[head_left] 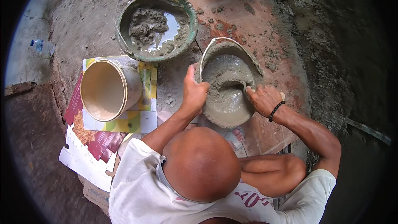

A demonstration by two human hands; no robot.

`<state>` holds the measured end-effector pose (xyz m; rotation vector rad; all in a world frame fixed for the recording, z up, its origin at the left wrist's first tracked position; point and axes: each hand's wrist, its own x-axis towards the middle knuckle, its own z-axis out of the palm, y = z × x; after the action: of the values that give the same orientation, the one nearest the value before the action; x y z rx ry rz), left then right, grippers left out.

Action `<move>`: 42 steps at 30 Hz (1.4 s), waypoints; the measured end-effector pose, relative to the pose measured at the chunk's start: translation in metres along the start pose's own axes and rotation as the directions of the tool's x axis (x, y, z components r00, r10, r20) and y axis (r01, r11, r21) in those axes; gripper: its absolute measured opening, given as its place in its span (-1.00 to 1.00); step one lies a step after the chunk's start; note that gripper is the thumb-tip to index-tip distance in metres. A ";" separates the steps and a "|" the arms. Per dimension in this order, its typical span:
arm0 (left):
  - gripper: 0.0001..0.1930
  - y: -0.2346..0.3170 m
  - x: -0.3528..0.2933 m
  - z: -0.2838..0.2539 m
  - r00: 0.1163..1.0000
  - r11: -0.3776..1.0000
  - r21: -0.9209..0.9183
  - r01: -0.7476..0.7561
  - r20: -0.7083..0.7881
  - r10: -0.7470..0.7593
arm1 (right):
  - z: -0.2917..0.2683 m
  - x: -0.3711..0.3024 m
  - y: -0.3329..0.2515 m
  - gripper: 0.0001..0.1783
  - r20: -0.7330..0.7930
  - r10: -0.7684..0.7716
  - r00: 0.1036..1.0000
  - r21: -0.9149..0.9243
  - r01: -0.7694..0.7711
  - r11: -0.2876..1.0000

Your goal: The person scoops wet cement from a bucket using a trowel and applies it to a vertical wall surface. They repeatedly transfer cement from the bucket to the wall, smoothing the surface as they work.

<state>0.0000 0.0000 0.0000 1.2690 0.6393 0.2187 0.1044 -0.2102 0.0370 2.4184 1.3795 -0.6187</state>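
A bucket (215, 118) of wet grey cement mix (224, 74) stands in front of me, its pale rim crusted with mortar. My left hand (195, 91) is closed on the rim at the bucket's left side, the thumb over the edge. With my right hand (265, 100) I grip what looks like a trowel (283, 96); a pale handle end shows behind the fist. Its working end is down in the mix, mostly covered, beside a scooped hollow. A black beaded bracelet circles my right wrist. My bent bare leg (273, 174) lies close below the bucket.
A green-rimmed bucket (190, 16) holding lumpy mortar and water stands at the far left. Nearer, an open cream bucket (134, 83) sits on flattened printed cardboard (149, 118). Mortar-splashed reddish board (286, 74) lies right of my bucket. A plastic bottle (41, 46) lies far left.
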 end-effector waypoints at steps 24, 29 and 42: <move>-0.39 -0.035 -0.019 0.052 0.996 0.993 -0.101 -0.062 0.061 0.068 | -0.015 -0.090 0.008 -0.84 -0.063 -0.013 0.998 0.098 0.019 0.995; -0.23 -0.042 -0.026 0.038 0.996 0.946 0.317 -0.065 0.083 0.041 | 0.020 -0.043 0.038 -0.85 -0.157 -0.016 0.988 0.007 0.017 1.000; -0.40 -0.056 -0.014 0.028 0.993 0.982 0.148 -0.119 0.009 0.119 | 0.034 -0.035 0.001 -0.81 -0.183 0.011 0.983 0.134 0.014 0.991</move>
<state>-0.0062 -0.0467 -0.0434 1.4522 0.5885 0.2740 0.0816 -0.2518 0.0249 2.6399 1.4531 -0.5156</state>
